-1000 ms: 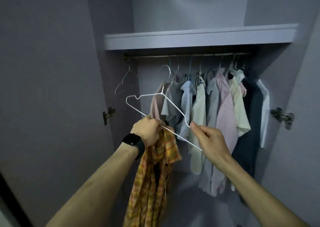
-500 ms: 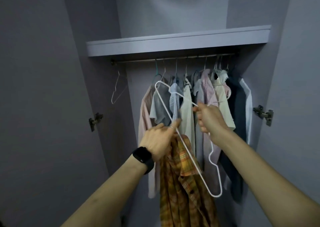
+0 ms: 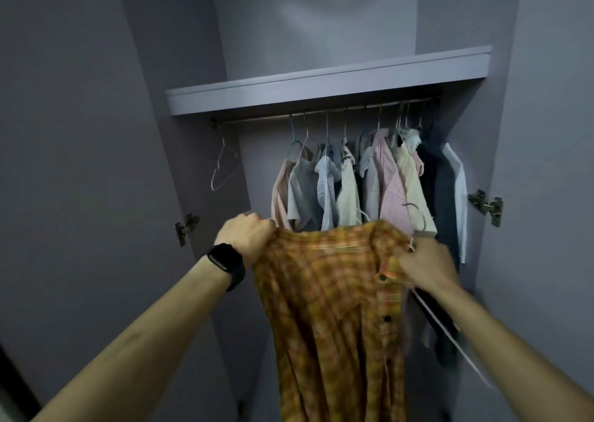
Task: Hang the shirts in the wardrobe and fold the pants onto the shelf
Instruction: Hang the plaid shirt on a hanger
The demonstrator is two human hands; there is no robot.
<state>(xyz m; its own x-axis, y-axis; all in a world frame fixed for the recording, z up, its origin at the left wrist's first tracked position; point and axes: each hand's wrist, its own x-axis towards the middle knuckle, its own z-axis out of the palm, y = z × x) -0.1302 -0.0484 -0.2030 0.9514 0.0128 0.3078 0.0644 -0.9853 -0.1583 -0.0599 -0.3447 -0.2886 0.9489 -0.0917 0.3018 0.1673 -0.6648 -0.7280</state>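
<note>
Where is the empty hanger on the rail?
Head view: the empty hanger hangs at the left end of the rail, apart from the hung shirts to its right.

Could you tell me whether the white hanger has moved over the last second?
Yes. The white hanger has dropped away from the rail and swung right; its wire now slants down below the right hand.

An open stretch of the metal hanging rail (image 3: 257, 117) lies between a lone bare wire hanger (image 3: 225, 164) at left and a packed row of hung shirts (image 3: 369, 180) filling the right.
</note>
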